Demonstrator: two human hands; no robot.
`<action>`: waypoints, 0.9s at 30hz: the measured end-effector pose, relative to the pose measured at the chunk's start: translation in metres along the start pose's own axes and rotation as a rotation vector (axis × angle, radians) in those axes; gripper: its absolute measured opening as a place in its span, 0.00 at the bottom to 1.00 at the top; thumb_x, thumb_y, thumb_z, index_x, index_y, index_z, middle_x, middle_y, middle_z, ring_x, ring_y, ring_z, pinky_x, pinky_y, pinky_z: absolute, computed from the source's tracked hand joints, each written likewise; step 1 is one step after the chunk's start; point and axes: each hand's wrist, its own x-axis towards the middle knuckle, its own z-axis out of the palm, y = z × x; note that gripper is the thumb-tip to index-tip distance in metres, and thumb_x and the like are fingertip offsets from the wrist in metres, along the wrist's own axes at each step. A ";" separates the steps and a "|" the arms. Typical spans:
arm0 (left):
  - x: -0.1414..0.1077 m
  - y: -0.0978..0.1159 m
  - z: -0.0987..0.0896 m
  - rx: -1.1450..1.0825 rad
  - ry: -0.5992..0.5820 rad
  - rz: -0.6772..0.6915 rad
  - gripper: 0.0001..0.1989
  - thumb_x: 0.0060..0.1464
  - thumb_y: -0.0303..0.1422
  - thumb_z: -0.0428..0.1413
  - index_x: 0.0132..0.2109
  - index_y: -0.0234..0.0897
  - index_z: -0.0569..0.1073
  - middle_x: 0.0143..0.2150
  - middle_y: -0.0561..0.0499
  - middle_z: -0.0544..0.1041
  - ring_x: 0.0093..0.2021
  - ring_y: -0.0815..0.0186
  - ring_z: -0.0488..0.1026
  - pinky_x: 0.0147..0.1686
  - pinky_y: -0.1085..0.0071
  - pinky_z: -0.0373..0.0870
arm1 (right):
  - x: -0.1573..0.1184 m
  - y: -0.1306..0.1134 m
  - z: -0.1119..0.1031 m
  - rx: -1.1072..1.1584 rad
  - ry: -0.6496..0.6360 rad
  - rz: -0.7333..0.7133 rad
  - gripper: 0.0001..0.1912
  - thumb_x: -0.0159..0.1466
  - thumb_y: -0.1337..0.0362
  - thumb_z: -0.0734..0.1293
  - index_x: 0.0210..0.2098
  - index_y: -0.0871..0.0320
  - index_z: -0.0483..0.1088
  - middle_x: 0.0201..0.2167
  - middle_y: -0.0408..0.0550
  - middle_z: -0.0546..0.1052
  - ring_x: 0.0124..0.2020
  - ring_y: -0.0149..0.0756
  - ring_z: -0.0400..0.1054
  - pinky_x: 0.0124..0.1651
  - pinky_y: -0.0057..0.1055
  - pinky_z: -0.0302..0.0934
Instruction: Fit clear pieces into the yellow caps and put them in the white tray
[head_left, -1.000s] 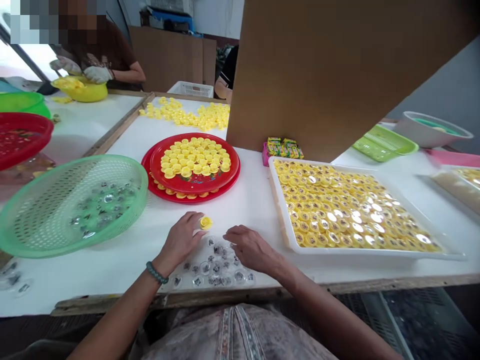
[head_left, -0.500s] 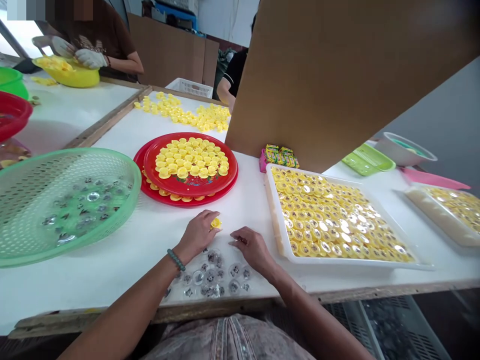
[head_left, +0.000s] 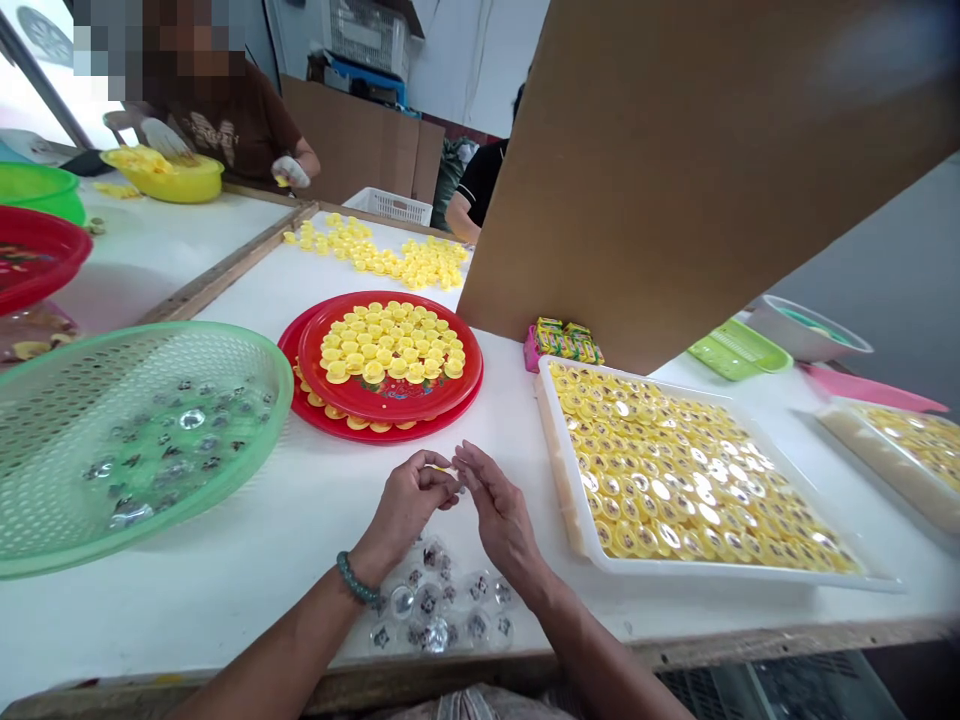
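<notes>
My left hand [head_left: 411,500], with a green bead bracelet at the wrist, has its fingers closed around a small yellow piece, mostly hidden by the fingers. My right hand [head_left: 501,510] meets it at the fingertips, its fingers held together against the piece; what it grips, if anything, is hidden. Below the hands, clear round discs [head_left: 429,600] with dark prints lie on the white table. Beyond them, yellow cup-like pieces [head_left: 385,357] sit on a red plate [head_left: 390,401]. At the right, a white tray [head_left: 720,572] holds rows of yellow pieces with shiny round tops.
A green basket [head_left: 225,500] with clear discs stands at left. A cardboard sheet [head_left: 615,200] rises behind the tray, near small green packets [head_left: 566,345]. Loose yellow pieces [head_left: 420,262] lie farther back. A person in brown works beside a yellow bowl [head_left: 184,183]; another person's arm shows.
My two hands have come together at the fingertips, and the yellow piece is now mostly covered. The view has tilted up slightly. The person in brown has moved one gloved hand away from the bowl.
</notes>
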 end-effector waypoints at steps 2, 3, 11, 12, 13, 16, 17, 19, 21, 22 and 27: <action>-0.001 -0.001 -0.003 0.008 0.005 0.003 0.12 0.44 0.32 0.61 0.37 0.33 0.69 0.26 0.51 0.76 0.27 0.70 0.72 0.30 0.74 0.68 | -0.003 0.002 -0.006 -0.023 0.016 0.032 0.18 0.63 0.60 0.61 0.52 0.54 0.66 0.47 0.50 0.73 0.46 0.38 0.69 0.47 0.35 0.64; -0.001 -0.002 -0.005 0.011 0.007 -0.002 0.12 0.44 0.33 0.61 0.36 0.32 0.70 0.27 0.50 0.76 0.28 0.70 0.72 0.31 0.74 0.68 | -0.004 0.002 -0.009 -0.032 0.020 0.054 0.17 0.62 0.59 0.63 0.50 0.55 0.67 0.45 0.50 0.74 0.43 0.38 0.69 0.46 0.35 0.64; -0.001 -0.004 -0.017 0.176 -0.004 0.112 0.07 0.43 0.32 0.61 0.32 0.35 0.73 0.28 0.51 0.76 0.28 0.68 0.72 0.30 0.73 0.68 | 0.000 -0.010 -0.012 0.154 -0.144 0.263 0.17 0.60 0.53 0.65 0.37 0.60 0.75 0.28 0.48 0.76 0.28 0.32 0.69 0.32 0.28 0.63; -0.002 -0.003 -0.018 0.254 -0.013 0.163 0.06 0.45 0.31 0.60 0.32 0.35 0.74 0.28 0.51 0.77 0.29 0.68 0.72 0.31 0.73 0.68 | 0.000 -0.010 -0.013 0.204 -0.175 0.314 0.18 0.59 0.52 0.65 0.36 0.61 0.75 0.28 0.49 0.76 0.28 0.32 0.70 0.32 0.28 0.63; -0.004 -0.002 -0.020 0.341 -0.031 0.222 0.04 0.46 0.31 0.59 0.32 0.36 0.75 0.30 0.51 0.77 0.31 0.68 0.73 0.32 0.73 0.68 | 0.000 -0.010 -0.014 0.259 -0.217 0.372 0.18 0.59 0.51 0.65 0.34 0.62 0.75 0.29 0.50 0.76 0.28 0.32 0.70 0.32 0.28 0.64; -0.009 0.000 -0.023 0.585 -0.129 0.391 0.05 0.50 0.30 0.55 0.33 0.38 0.76 0.31 0.51 0.77 0.32 0.68 0.73 0.35 0.73 0.67 | -0.003 -0.004 -0.018 0.401 -0.340 0.516 0.18 0.55 0.52 0.68 0.32 0.62 0.74 0.31 0.50 0.77 0.28 0.31 0.71 0.33 0.27 0.64; -0.010 0.000 -0.024 0.645 -0.159 0.425 0.05 0.51 0.30 0.55 0.33 0.38 0.76 0.31 0.51 0.77 0.32 0.68 0.73 0.35 0.73 0.67 | -0.004 -0.002 -0.020 0.424 -0.365 0.540 0.17 0.54 0.53 0.70 0.32 0.62 0.73 0.30 0.49 0.76 0.28 0.31 0.71 0.33 0.27 0.64; -0.009 0.000 -0.026 0.730 -0.185 0.441 0.05 0.50 0.31 0.55 0.34 0.38 0.75 0.30 0.52 0.76 0.30 0.69 0.71 0.33 0.74 0.67 | -0.005 0.002 -0.023 0.438 -0.372 0.551 0.15 0.51 0.55 0.72 0.30 0.62 0.72 0.28 0.46 0.76 0.27 0.30 0.71 0.33 0.26 0.64; -0.006 0.001 -0.030 0.771 -0.157 0.397 0.07 0.48 0.32 0.57 0.37 0.38 0.74 0.31 0.52 0.75 0.30 0.69 0.71 0.32 0.74 0.67 | -0.004 0.005 -0.025 0.408 -0.330 0.524 0.15 0.49 0.57 0.73 0.30 0.61 0.72 0.27 0.45 0.75 0.28 0.31 0.71 0.33 0.27 0.64; -0.004 0.001 -0.033 0.790 -0.130 0.371 0.11 0.47 0.33 0.59 0.40 0.37 0.73 0.32 0.52 0.75 0.30 0.69 0.70 0.31 0.74 0.68 | -0.003 0.006 -0.026 0.372 -0.293 0.492 0.15 0.49 0.57 0.73 0.31 0.61 0.72 0.28 0.46 0.76 0.28 0.31 0.71 0.34 0.28 0.64; 0.013 0.003 -0.039 1.044 -0.123 0.496 0.21 0.50 0.33 0.56 0.53 0.38 0.68 0.51 0.46 0.72 0.46 0.62 0.69 0.46 0.67 0.66 | 0.002 0.011 -0.028 -0.084 -0.057 0.169 0.14 0.53 0.58 0.70 0.36 0.59 0.71 0.32 0.48 0.77 0.31 0.33 0.69 0.37 0.31 0.64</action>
